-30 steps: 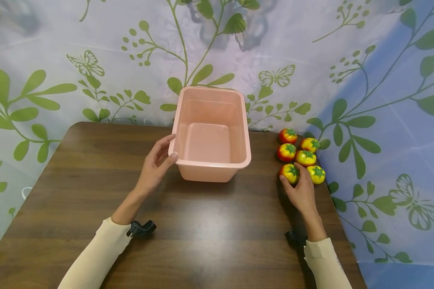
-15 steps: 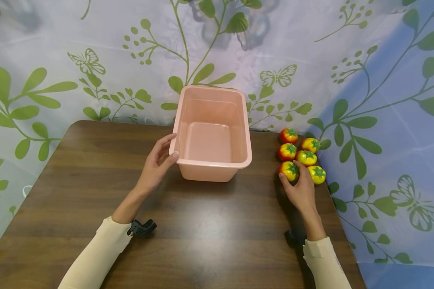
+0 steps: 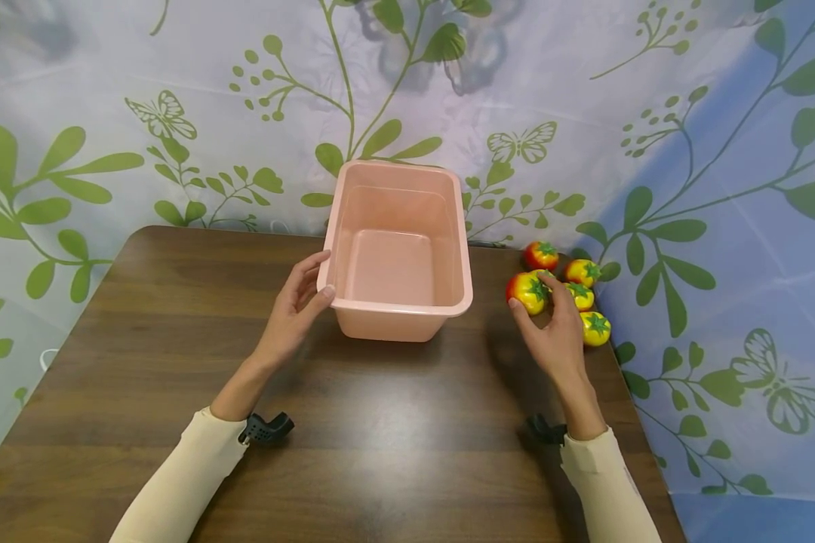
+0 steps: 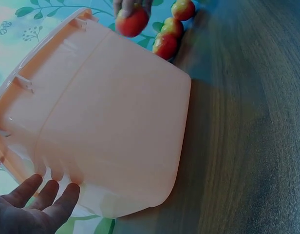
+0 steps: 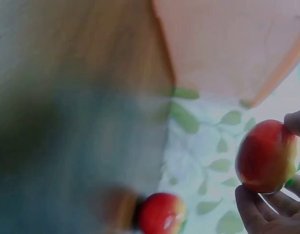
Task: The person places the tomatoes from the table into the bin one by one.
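Dark wood-grain table [image 3: 176, 317]: left hand [image 3: 292, 309], fingers relaxed, steadies empty pink plastic tub [image 3: 397, 302] at its rim. Right hand [image 3: 550, 339] pinches red-yellow toy tomato [image 3: 526, 292], prob. lifted clear of the rest.

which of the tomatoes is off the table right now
The tomato pinched in the right hand, nearest the pink tub. It is lifted clear of the wood, while the other tomatoes sit clustered on the table by its right edge.

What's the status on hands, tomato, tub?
Right hand grips a tomato, lifted off the table. Left hand touches the pink tub rim. Tub empty, path clear.
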`<state>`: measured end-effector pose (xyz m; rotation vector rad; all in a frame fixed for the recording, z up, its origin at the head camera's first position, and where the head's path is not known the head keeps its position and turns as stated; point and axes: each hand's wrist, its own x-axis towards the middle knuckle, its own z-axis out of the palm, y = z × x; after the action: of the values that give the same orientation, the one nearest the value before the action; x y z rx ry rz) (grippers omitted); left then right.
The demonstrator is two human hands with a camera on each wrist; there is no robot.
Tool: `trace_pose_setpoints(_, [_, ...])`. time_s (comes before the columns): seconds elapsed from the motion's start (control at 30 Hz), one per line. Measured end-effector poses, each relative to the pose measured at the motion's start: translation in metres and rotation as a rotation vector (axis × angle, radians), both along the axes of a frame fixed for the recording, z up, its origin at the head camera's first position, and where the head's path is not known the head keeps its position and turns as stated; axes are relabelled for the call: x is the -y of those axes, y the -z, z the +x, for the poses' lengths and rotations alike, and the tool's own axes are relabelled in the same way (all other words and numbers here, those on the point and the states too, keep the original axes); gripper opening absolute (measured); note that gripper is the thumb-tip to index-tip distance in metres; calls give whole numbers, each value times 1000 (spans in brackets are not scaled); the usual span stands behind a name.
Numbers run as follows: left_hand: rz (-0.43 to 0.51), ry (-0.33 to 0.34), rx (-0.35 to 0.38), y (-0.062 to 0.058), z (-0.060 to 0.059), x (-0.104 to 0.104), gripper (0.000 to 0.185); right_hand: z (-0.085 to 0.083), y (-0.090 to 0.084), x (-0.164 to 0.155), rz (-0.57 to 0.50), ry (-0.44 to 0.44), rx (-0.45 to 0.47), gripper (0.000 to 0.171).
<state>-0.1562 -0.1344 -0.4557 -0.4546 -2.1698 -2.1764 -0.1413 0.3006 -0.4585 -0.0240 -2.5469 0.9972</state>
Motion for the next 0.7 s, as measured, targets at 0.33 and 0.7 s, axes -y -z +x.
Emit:
trace_pose_setpoints(0.33, [18, 13, -7, 4, -1, 0, 59, -9, -34, 32, -19, -77, -84, 70])
trace_pose_setpoints(0.7, [13, 11, -26, 6, -3, 1, 59, -12, -61, 60, -17, -162, -195, 66])
